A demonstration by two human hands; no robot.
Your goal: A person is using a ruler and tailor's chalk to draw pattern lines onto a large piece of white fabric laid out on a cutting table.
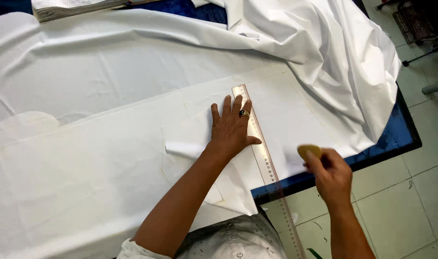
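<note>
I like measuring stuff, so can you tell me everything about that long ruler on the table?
The ruler is long, thin and see-through, looks like plastic, with tiny measuring marks along it. It lies flat on the white cloth, slanting from the table's middle out past the near edge, over the tiled floor. The left hand, wearing a ring, presses its upper part. The right hand, holding a yellowish chalk piece, is beside it, not touching.

ruler point(266, 163): a middle stretch hidden under the left hand point(231, 129); near end cut off by the bottom edge
right hand point(330, 173): motion-blurred
yellow chalk piece point(309, 150): near part hidden in the right hand's fingers, outline blurred
white fabric point(109, 81): runs off the left edge
stacked cloth point(70, 8): far left, cut off by the top edge
</note>
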